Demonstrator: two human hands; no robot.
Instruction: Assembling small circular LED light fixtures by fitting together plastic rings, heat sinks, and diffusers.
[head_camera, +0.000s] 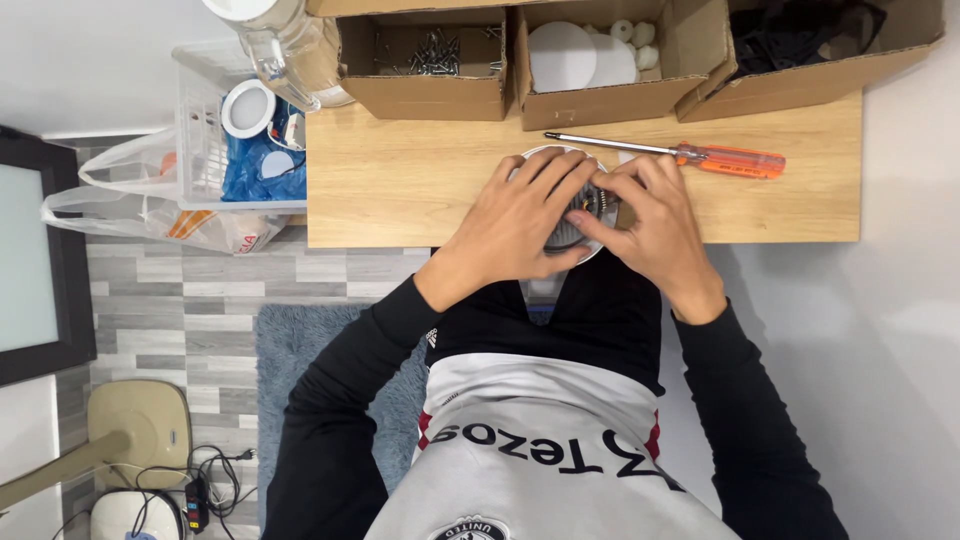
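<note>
Round white fitting (563, 160) with a dark ribbed core, sitting at the near edge of the counter (400, 190), about the middle of its width. Both hands are together over it. Left hand (515, 225) lies flat across the left half, fingers spread and pressing it down. Right hand (655, 215) comes in from 3 o'clock, fingertips pinched at the core; what they pinch is hidden.

Judgement: the left hand should bear straight down so the fitting can't slide off the near edge; the right should work with small moves.

Orange-handled screwdriver (690, 155) lies at 1 o'clock, just beside the right hand, untouched.

Cardboard boxes along the far edge: screws (435, 50) at 11, white round parts (585, 55) at 12.
</note>
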